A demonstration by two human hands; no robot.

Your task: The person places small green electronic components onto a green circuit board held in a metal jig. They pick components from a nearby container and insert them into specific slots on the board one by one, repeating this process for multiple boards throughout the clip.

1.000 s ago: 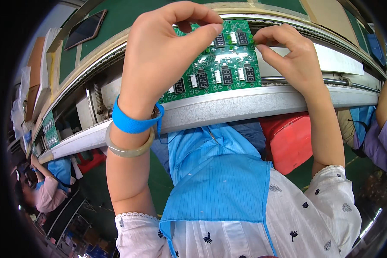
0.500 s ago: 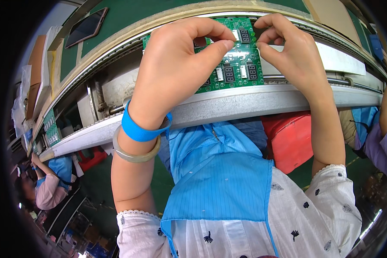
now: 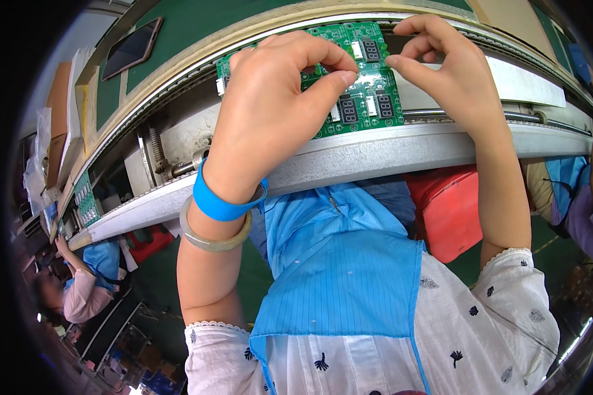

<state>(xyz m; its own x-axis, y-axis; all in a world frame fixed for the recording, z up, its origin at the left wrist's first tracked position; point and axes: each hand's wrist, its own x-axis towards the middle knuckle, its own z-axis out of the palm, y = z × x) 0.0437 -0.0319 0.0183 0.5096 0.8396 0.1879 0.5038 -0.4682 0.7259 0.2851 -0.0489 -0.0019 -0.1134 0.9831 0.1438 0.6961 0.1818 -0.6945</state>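
Note:
A green circuit board panel (image 3: 394, 79) with black digit displays (image 3: 348, 110) and white connectors (image 3: 371, 106) lies across the conveyor rails in front of me. My left hand (image 3: 270, 108) reaches over it and covers its left-middle part. That hand's thumb and index finger are pinched close together just above the board; whatever lies between them is too small to make out. At the board's right edge is my right hand (image 3: 451, 76), thumb tip beside a small green part (image 3: 385, 52). Its index finger stands apart from the thumb, and the other fingers are curled.
The conveyor's metal front rail (image 3: 349, 157) runs between me and the board. A phone (image 3: 132, 49) lies on the green surface at the far left. Another board (image 3: 85, 201) sits further left on the line. A red stool (image 3: 445, 210) is below the rail; co-workers sit at both sides.
My right thumb and index finger have spread a little further apart. My left hand keeps its pinch over the board. The view has shifted slightly.

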